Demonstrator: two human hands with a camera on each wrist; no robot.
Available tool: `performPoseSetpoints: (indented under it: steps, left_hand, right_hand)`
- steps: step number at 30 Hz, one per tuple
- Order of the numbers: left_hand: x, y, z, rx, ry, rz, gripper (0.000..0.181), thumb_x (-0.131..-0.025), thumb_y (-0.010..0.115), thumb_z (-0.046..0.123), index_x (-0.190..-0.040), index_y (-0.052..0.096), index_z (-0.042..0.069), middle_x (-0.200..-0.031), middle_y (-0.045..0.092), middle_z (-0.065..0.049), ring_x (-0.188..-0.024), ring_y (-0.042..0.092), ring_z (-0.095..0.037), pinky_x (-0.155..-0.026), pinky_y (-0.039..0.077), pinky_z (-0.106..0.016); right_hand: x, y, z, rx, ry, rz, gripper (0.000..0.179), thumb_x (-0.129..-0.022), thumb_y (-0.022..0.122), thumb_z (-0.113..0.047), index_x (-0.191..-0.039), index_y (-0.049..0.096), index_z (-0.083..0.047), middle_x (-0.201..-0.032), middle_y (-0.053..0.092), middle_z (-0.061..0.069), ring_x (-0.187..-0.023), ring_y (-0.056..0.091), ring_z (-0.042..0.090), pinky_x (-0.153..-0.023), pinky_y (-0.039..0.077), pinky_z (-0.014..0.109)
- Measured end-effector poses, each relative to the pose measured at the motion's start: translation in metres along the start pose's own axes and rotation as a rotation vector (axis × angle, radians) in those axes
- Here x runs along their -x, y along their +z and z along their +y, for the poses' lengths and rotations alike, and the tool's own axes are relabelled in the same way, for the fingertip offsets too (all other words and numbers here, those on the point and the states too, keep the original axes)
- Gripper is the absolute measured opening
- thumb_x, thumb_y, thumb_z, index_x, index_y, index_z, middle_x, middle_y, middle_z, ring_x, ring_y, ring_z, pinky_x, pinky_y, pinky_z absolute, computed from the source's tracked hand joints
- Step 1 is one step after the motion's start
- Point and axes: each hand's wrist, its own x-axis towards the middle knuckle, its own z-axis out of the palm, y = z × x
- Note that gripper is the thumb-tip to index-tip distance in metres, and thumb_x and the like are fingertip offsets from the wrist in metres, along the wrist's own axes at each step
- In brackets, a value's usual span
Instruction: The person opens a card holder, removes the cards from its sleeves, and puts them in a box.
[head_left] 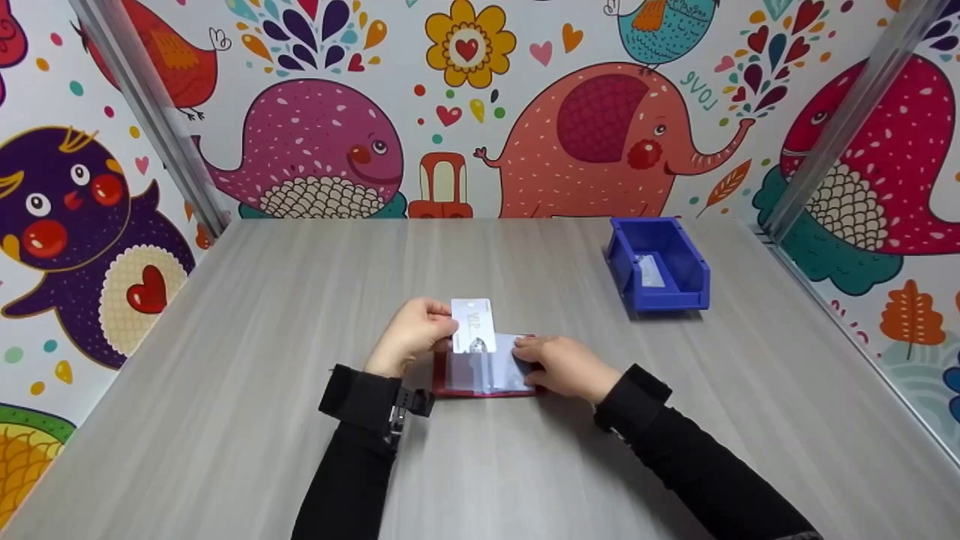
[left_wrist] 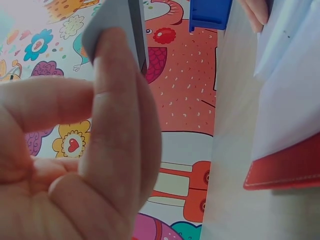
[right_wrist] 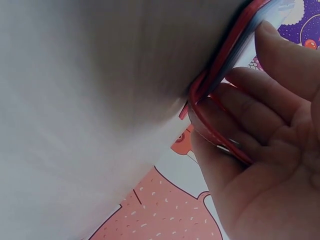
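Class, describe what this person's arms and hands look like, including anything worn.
The left hand and right hand are ungloved. Long black sleeves cover the forearms. A wide black band circles each wrist; the left one carries a small dark fitting.

"What stands toward the far right of the table [head_left: 247, 337]?"
"A blue bin [head_left: 671, 300], near the printed wall [head_left: 540, 15]."
"Printed with what?"
"An orange elephant [head_left: 525, 157]; to its left, a purple whale [head_left: 315, 135]; between them, higher up, a yellow flower [head_left: 470, 46]."
"And at the sides?"
"A left metal post [head_left: 154, 112] and a right metal post [head_left: 847, 112]. Left of the former, a side panel [head_left: 30, 97] shows a purple bird [head_left: 82, 292]."
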Motion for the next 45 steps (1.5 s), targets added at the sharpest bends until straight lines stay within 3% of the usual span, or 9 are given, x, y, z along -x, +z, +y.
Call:
performPoseSetpoints:
  steps: [18, 22, 25, 31, 35, 45]
  left_hand:
    - [-0.002, 0.001, -0.003, -0.010, 0.006, -0.010, 0.023, -0.085, 0.056, -0.009, -0.106, 0.055, -0.017, -0.082, 0.062, -0.010, -0.064, 0.059, -0.014, -0.062, 0.056, -0.029]
    - [-0.002, 0.002, -0.004, 0.007, 0.025, -0.028, 0.021, -0.084, 0.056, -0.009, -0.103, 0.056, -0.017, -0.079, 0.063, -0.009, -0.062, 0.058, -0.012, -0.059, 0.055, -0.026]
    - [-0.002, 0.002, -0.005, 0.010, 0.036, -0.032, 0.020, -0.083, 0.056, -0.009, -0.102, 0.056, -0.018, -0.077, 0.063, -0.008, -0.060, 0.058, -0.011, -0.057, 0.054, -0.024]
    - [-0.002, 0.004, -0.003, -0.017, 0.032, -0.015, 0.021, -0.084, 0.057, -0.008, -0.103, 0.057, -0.017, -0.080, 0.064, -0.010, -0.062, 0.058, -0.012, -0.059, 0.055, -0.026]
    - [-0.001, 0.006, -0.001, -0.018, 0.037, -0.021, 0.020, -0.085, 0.056, -0.009, -0.102, 0.058, -0.018, -0.081, 0.065, -0.011, -0.063, 0.060, -0.013, -0.059, 0.056, -0.026]
    - [0.001, 0.014, -0.001, 0.027, 0.036, -0.020, 0.021, -0.086, 0.056, -0.010, -0.106, 0.057, -0.018, -0.087, 0.065, -0.015, -0.065, 0.061, -0.014, -0.058, 0.055, -0.023]
  right_hand:
    - [-0.001, -0.001, 0.000, -0.027, -0.001, -0.004, 0.042, -0.083, 0.076, -0.006, -0.122, 0.065, 0.008, -0.126, 0.062, 0.023, -0.118, 0.059, 0.036, -0.099, 0.046, 0.046]
    - [0.000, -0.005, 0.000, -0.042, 0.007, 0.035, 0.041, -0.084, 0.075, -0.005, -0.122, 0.064, 0.008, -0.118, 0.067, 0.021, -0.110, 0.063, 0.035, -0.095, 0.049, 0.046]
    - [0.000, -0.010, -0.002, -0.065, 0.060, 0.086, 0.042, -0.085, 0.074, -0.005, -0.123, 0.063, 0.008, -0.112, 0.069, 0.019, -0.103, 0.065, 0.034, -0.090, 0.051, 0.046]
    - [-0.004, -0.024, -0.008, -0.204, 0.213, 0.201, 0.042, -0.089, 0.071, -0.005, -0.126, 0.059, 0.010, -0.114, 0.067, 0.022, -0.103, 0.065, 0.036, -0.090, 0.051, 0.048]
    - [-0.008, -0.030, -0.011, -0.347, 0.259, 0.251, 0.045, -0.089, 0.069, -0.001, -0.129, 0.054, 0.013, -0.111, 0.066, 0.024, -0.098, 0.067, 0.034, -0.086, 0.054, 0.044]
    - [-0.012, -0.032, -0.020, -0.497, 0.295, 0.230, 0.041, -0.095, 0.065, -0.008, -0.130, 0.054, 0.010, -0.107, 0.068, 0.016, -0.095, 0.066, 0.027, -0.082, 0.055, 0.039]
